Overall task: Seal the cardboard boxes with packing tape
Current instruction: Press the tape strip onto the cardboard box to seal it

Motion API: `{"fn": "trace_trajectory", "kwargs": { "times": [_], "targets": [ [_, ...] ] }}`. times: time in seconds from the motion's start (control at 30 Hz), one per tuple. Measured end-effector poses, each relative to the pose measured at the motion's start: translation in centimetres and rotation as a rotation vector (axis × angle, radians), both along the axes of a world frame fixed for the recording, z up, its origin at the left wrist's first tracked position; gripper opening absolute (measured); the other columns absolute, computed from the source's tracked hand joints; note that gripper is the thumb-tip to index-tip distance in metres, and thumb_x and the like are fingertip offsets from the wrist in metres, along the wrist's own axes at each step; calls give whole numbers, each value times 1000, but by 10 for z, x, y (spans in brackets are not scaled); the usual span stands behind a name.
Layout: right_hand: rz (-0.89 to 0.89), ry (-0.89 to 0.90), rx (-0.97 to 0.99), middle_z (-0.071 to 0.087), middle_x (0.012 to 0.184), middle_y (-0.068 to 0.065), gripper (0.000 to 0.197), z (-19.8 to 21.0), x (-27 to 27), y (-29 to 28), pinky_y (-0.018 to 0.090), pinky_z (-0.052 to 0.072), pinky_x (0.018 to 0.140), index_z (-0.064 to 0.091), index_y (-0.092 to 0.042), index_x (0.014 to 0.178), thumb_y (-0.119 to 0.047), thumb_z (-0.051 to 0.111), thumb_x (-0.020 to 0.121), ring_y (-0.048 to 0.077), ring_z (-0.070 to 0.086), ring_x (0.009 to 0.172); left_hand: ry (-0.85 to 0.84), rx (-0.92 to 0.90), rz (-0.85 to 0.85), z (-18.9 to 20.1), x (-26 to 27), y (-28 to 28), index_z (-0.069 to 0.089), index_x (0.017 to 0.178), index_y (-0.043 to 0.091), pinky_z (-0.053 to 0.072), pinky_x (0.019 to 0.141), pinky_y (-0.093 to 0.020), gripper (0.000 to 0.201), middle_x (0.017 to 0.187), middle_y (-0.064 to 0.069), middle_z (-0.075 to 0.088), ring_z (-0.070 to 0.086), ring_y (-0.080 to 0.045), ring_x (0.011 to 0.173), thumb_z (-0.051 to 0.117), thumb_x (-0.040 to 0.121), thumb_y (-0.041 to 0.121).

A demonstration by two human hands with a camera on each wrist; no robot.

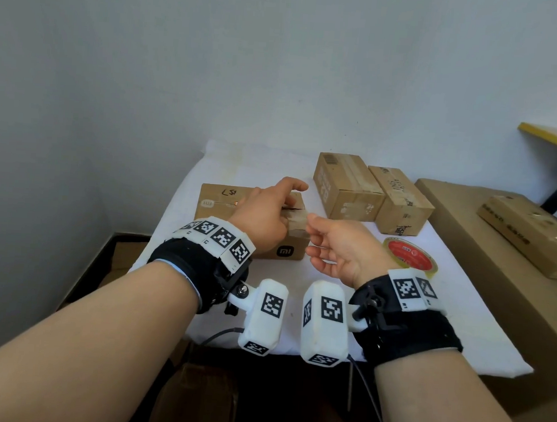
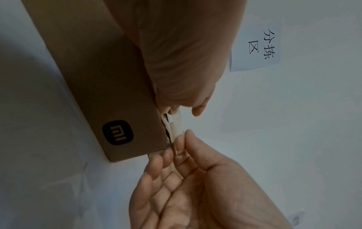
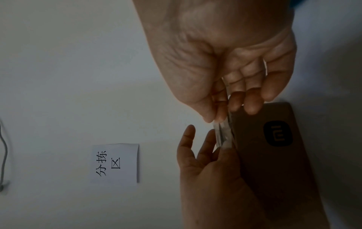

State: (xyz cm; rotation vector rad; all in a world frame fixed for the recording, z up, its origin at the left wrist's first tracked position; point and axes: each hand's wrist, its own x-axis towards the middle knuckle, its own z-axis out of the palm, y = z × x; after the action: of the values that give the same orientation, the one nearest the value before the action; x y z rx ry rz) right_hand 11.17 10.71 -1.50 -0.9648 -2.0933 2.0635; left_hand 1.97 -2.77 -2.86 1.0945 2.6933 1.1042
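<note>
A brown cardboard box (image 1: 219, 204) with a black logo lies on the white-covered table (image 1: 410, 323). My left hand (image 1: 264, 213) rests on its right end with straight fingers and presses there; the wrist views show the same hand (image 2: 186, 62) (image 3: 211, 170). A clear tape strip (image 1: 297, 223) (image 2: 176, 124) (image 3: 223, 133) hangs over that end of the box (image 2: 98, 77) (image 3: 274, 170). My right hand (image 1: 337, 247) (image 2: 195, 186) (image 3: 225, 54) pinches the strip between thumb and fingers just off the box's right end. The red-cored tape roll (image 1: 409, 256) lies flat behind my right wrist.
Two taped brown boxes (image 1: 347, 189) (image 1: 398, 198) stand side by side at the table's back right. A big cardboard carton (image 1: 482, 275) borders the table on the right, with a long box (image 1: 530, 236) on top. A paper label (image 2: 256, 43) (image 3: 115, 162) hangs on the wall.
</note>
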Motion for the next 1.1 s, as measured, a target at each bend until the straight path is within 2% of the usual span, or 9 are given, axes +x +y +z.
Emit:
{"fn": "trace_trajectory", "kwargs": {
  "times": [0.1,0.23,0.37,0.53,0.77,0.9,1.1],
  "targets": [
    [-3,-10,14,62,79,-2,25,0,0,0,26,53,62,70,-16,86,-39,68,96,14,63,69,8,-5,-23,-1,-1,0,38,126,52,45,100,-47,70,108,24,60,56,-22,111,50,79,2],
    [-14,-14,28,63,78,-2,26,-1,0,-1,26,53,60,71,-16,84,-40,71,93,15,63,68,17,-1,-21,-2,-1,0,40,128,46,44,100,-46,65,95,35,55,56,-19,110,51,81,2],
    [-32,-10,61,64,76,-1,23,-2,-1,-2,27,52,63,73,-15,83,-34,70,94,15,61,68,18,6,-11,-3,-1,0,41,124,47,45,100,-46,62,96,31,56,56,-17,106,56,82,3],
    [-45,4,94,63,52,-9,19,-4,-2,-4,23,49,56,73,-11,85,-28,70,93,12,58,60,-6,28,-1,-4,-1,0,40,118,51,43,102,-46,60,96,32,56,56,-17,111,58,83,5],
    [-67,6,120,65,65,-3,18,-3,-1,-3,24,48,58,73,-10,83,-25,70,92,12,57,58,-24,23,-7,-3,0,0,40,116,51,44,101,-47,61,99,31,58,57,-18,111,55,81,2],
    [-63,-2,110,63,58,-5,19,-3,1,-3,24,47,58,72,-10,81,-25,70,93,12,56,57,-30,15,-11,-1,1,-1,42,117,48,43,102,-47,62,99,31,57,56,-18,112,50,79,0],
    [-67,-9,112,61,50,-7,19,-2,1,-3,24,47,57,71,-11,78,-23,70,92,12,55,56,-32,9,-6,1,2,-1,44,119,44,42,103,-47,61,100,28,57,55,-18,113,51,79,-1]
  ]
}}
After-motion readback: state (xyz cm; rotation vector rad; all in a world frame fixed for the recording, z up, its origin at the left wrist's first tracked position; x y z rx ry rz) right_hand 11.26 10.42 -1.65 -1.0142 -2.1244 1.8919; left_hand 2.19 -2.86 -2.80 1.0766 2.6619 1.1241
